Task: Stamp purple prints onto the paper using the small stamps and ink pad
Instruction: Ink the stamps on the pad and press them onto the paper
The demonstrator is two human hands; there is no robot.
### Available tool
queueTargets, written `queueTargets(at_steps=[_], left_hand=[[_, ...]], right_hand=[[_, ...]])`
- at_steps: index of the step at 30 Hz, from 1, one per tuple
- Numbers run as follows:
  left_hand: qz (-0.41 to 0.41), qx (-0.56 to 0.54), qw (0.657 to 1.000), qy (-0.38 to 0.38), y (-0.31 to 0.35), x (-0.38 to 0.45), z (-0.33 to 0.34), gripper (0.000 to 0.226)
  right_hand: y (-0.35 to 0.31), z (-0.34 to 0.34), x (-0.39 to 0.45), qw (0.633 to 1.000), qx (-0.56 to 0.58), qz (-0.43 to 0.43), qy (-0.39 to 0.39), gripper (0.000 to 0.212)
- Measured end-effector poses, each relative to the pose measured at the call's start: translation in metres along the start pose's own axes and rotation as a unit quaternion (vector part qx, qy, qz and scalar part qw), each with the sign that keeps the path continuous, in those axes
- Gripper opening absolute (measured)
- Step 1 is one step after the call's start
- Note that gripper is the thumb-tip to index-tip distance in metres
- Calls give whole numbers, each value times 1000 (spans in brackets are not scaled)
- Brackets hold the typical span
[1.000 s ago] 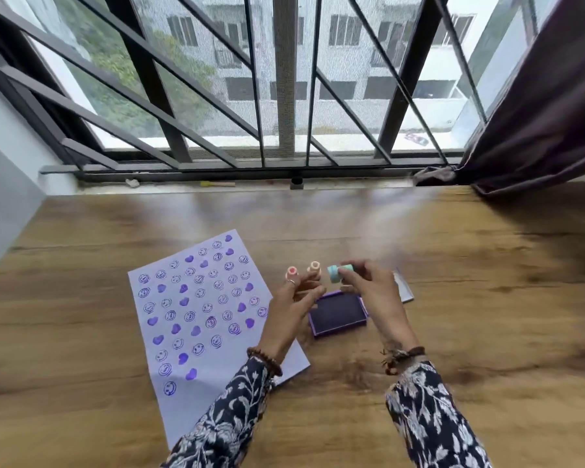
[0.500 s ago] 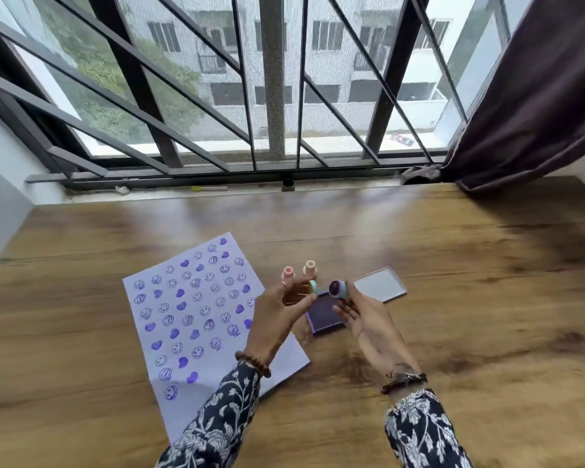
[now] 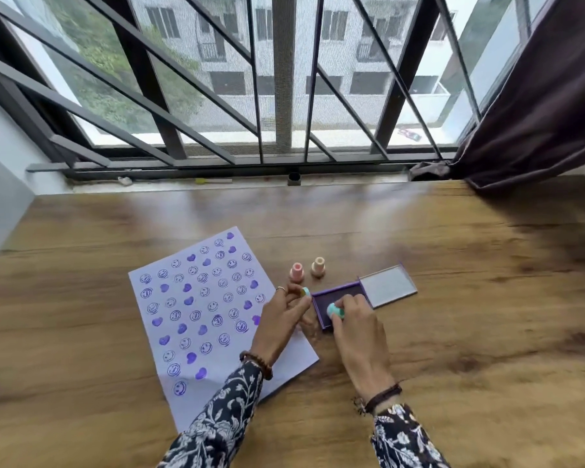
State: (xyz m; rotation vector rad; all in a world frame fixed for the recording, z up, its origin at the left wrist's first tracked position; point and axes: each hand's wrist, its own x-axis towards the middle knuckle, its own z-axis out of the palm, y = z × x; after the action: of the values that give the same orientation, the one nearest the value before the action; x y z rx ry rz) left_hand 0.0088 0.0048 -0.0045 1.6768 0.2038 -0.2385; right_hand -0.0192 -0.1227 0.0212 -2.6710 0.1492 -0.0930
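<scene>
Head view: right hand (image 3: 353, 319) presses small teal plastic stamp (image 3: 335, 311) onto open purple ink pad (image 3: 338, 296). Left hand (image 3: 281, 315) pinches small teal cap (image 3: 305, 292).

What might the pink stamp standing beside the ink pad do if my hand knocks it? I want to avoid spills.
The pink stamp looks small and probably light, so a brush could tip it. Its round body may then roll across the smooth wooden table, possibly toward the paper.
</scene>
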Motion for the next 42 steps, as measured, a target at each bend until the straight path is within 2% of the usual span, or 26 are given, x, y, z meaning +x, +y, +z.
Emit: queueTargets(at_steps=[5,11,13,15,18,20,22,24,25,28,31,36,42], left_hand=[[7,21,1000,-9,-1,2,1,9],[20,80,996,-33,5,9,-5,15],[34,85,995,-39,10,5,-11,16],[52,73,996,-24,13,-3,-21,15],[87,77,993,10,10,-19,-53,12],[103,96,990,31,3,-30,-84,14],[117,133,982,57,-3,-40,-114,18],[125,171,974,76,-10,-48,-139,18],[128,182,971,84,-13,-50,-150,19],[132,212,965,75,-22,-53,-173,23],[124,224,966,27,-30,-54,-186,25],[112,180,977,3,-41,-52,-194,22],[104,143,984,-12,-44,-49,-199,19]], right_hand=[[-1,-1,7,1000,-12,3,-15,12],[-11,-13,50,985,-39,56,-161,18],[-12,-15,54,980,-39,56,-185,18],[-12,-15,50,981,-40,56,-181,18],[-10,-14,36,990,-15,70,-122,16],[-15,-10,18,994,47,91,-43,11],[-31,-4,-5,974,173,145,15,8],[-56,8,-29,926,326,192,-3,9],[-70,18,-40,912,362,193,-24,10],[-105,45,-69,945,305,107,-59,13],[-124,64,-85,978,200,25,-50,19],[-132,75,-95,997,64,-23,-39,21],[-143,78,-98,999,-3,-29,-28,19]])
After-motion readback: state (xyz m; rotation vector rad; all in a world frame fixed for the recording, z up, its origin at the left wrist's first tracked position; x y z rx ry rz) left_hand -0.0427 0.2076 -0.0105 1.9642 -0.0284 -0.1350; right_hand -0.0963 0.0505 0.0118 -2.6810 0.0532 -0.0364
